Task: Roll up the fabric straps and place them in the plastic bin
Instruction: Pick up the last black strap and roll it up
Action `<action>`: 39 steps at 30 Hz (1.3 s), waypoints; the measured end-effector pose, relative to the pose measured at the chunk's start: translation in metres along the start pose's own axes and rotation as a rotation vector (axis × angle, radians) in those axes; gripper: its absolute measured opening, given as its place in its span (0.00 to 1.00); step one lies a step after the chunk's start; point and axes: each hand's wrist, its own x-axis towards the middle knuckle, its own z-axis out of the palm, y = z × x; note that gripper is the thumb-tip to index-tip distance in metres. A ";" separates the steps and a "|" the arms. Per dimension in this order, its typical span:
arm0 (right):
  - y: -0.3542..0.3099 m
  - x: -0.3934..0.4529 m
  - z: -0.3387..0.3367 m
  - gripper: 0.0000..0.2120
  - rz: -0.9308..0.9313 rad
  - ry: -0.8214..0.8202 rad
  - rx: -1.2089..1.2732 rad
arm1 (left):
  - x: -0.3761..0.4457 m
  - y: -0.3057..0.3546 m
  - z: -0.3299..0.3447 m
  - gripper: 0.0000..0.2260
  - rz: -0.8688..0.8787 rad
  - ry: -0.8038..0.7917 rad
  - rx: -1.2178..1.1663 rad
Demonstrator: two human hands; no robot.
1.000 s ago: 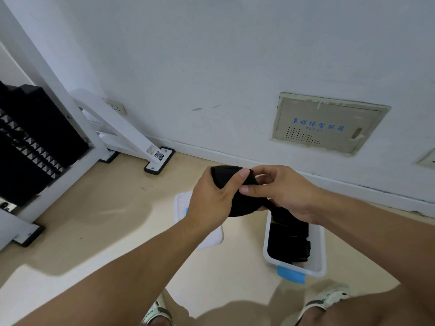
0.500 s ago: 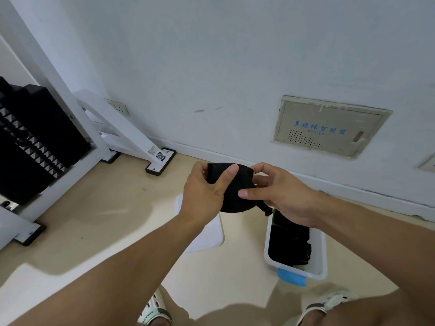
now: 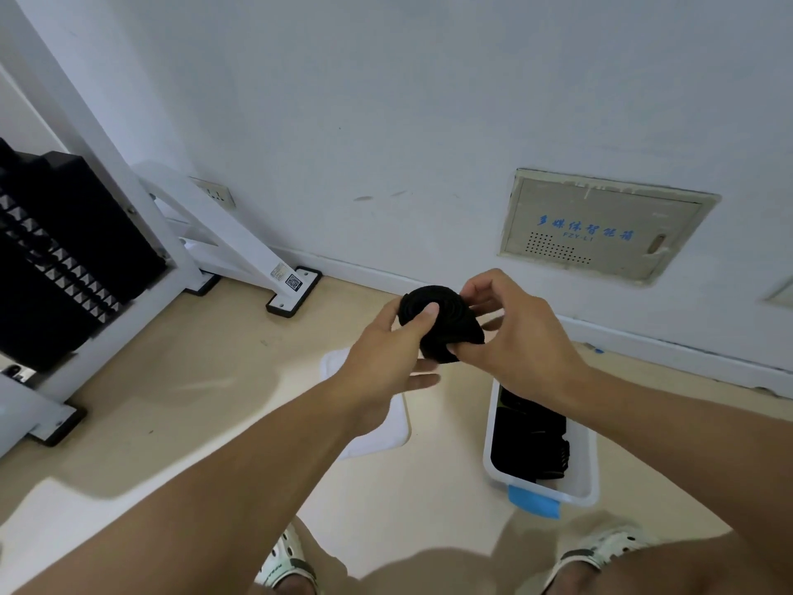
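Black fabric strap roll [image 3: 437, 322] is held in the air between both hands, above the floor and just beyond the plastic bin [image 3: 587, 465]. Left hand [image 3: 386, 358] pins its coiled face with the thumb; right hand [image 3: 510, 332] pinches its edge, so each grip keeps the coil from unwinding. Bin already holds black straps. White lid [image 3: 377, 435] lies beside it. No obstruction over the bin opening.

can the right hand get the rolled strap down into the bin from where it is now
Probably yes. The right hand grips the rolled strap together with the left hand, above the open plastic bin, whose lid lies aside. Nothing blocks the opening; the left hand must let go first.
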 end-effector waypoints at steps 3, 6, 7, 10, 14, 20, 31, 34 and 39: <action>0.003 -0.002 0.007 0.24 -0.308 0.076 -0.295 | -0.002 0.007 0.001 0.18 -0.070 -0.025 -0.241; 0.009 0.001 0.015 0.24 -0.604 0.129 -0.421 | 0.000 0.004 -0.001 0.18 -0.064 0.042 -0.339; 0.012 0.003 0.017 0.24 -0.634 0.122 -0.420 | 0.001 0.002 -0.002 0.17 -0.055 0.071 -0.348; 0.014 0.004 0.015 0.23 -0.588 0.038 -0.308 | 0.008 -0.004 -0.003 0.11 0.005 0.195 -0.342; -0.002 0.003 0.000 0.17 0.036 0.026 0.164 | 0.014 -0.006 -0.005 0.09 0.211 0.271 -0.088; 0.006 0.011 -0.028 0.26 0.738 -0.441 0.693 | 0.010 -0.015 0.005 0.09 0.357 0.026 0.213; 0.052 0.009 -0.052 0.21 0.849 -0.568 0.748 | 0.030 -0.034 0.033 0.06 0.217 -0.087 0.206; 0.070 0.007 -0.063 0.20 0.880 -0.610 0.739 | 0.040 -0.036 0.048 0.07 0.176 -0.114 0.183; 0.098 0.008 -0.068 0.17 0.918 -0.473 0.700 | 0.062 -0.037 0.077 0.06 0.107 -0.149 0.183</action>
